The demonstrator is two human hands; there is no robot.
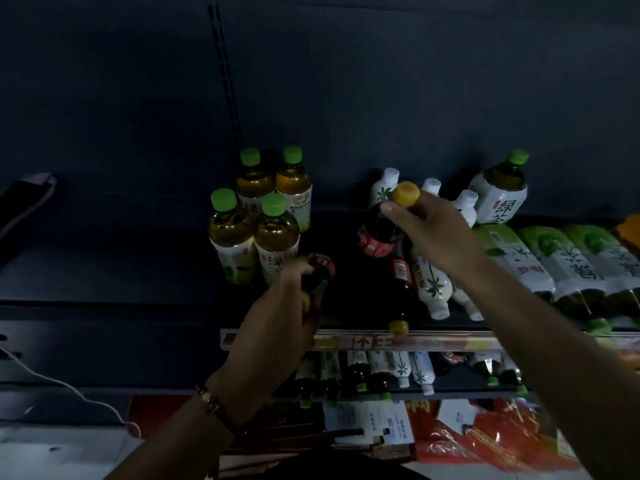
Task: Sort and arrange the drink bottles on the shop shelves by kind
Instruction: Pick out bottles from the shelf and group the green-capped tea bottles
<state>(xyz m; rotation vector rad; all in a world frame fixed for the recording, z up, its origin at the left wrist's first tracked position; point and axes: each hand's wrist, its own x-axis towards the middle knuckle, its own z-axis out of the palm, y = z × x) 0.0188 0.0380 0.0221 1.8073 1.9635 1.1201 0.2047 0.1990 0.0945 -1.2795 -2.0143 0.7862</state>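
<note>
A: What is held in the right hand (427,233)?

B: A dark cola bottle (379,233) with a red label and a yellow cap is grasped near its neck; the fingers are curled round it just under the cap. The bottle is tilted, with its cap up and toward the back of the upper shelf (346,299).

A: And the left hand (284,306)?

B: A second dark bottle (317,277) with a red label is enclosed in the left grip, low over the front part of the same shelf. Its yellow cap is glimpsed below the fingers, so it appears to be held with its base pointing away. How much of it rests on the shelf cannot be told.

A: Where are the other drinks placed?

B: Four green-capped tea bottles (254,216) are stood upright in a tight cluster on the shelf, just left of the left hand. One more upright green tea bottle (500,192) is seen further right, at the back. Small white bottles (384,187) with palm prints are stood behind the right hand, and a white one (431,289) is laid on its side beneath the wrist. Beside it a third dark bottle (401,289) is laid flat, its yellow cap at the shelf's front edge. Large green-labelled bottles (568,261) are laid on their sides at the far right.

A: Anything lower down?

B: A lower shelf (450,389) is stocked with more bottles laid down, green and white caps facing out. A bracelet (211,405) is worn on the left wrist.
</note>
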